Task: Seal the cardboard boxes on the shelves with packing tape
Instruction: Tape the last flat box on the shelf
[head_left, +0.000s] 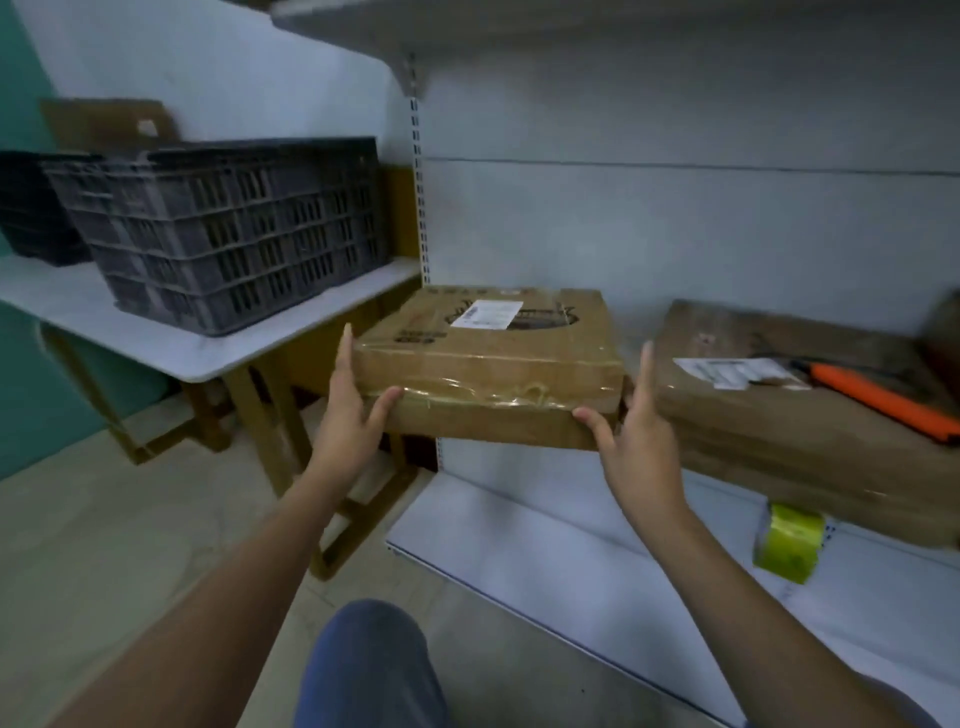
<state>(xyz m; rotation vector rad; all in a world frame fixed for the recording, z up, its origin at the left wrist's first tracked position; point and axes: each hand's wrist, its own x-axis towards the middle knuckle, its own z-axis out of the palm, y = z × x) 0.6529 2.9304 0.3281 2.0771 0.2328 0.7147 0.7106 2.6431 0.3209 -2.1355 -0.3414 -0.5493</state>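
Blur softens the whole frame, so the print on the flat brown cardboard box (488, 358) at centre cannot be read; its white label and glossy clear tape do show. The left hand (349, 415) and right hand (631, 436) grasp its near corners, fingers along its sides, thumbs on the front. At right, a larger brown cardboard box (779, 431) is cut off by the frame edge. Upper left, a dark slatted plastic crate (228, 234) sits on a white bench (171, 338), its contents hidden.
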